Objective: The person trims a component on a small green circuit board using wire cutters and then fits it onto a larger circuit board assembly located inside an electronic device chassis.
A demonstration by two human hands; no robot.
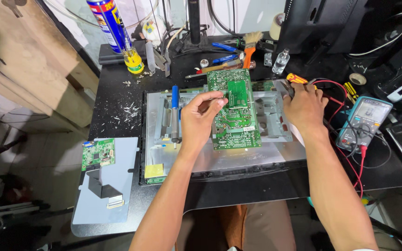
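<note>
A green circuit board (236, 111) lies solder side up on the silver metal back of a dismantled monitor (219, 155). My left hand (201, 118) grips the board's left edge, thumb and fingers closed on it. My right hand (305, 107) rests at the monitor's right rim, closed around a dark probe with red and black leads running off to the right; an orange-and-yellow screwdriver handle (296, 78) lies just behind it. A blue-handled desoldering pump (175, 116) lies upright on the metal, left of my left hand.
A multimeter (364, 121) sits at the right with its leads trailing. A blue-and-yellow spray can (115, 28), brush (250, 46), small clear bottle (280, 60), pliers and tape rolls crowd the back. A small green board (97, 152) with ribbon cable lies on a grey panel (117, 158) at left.
</note>
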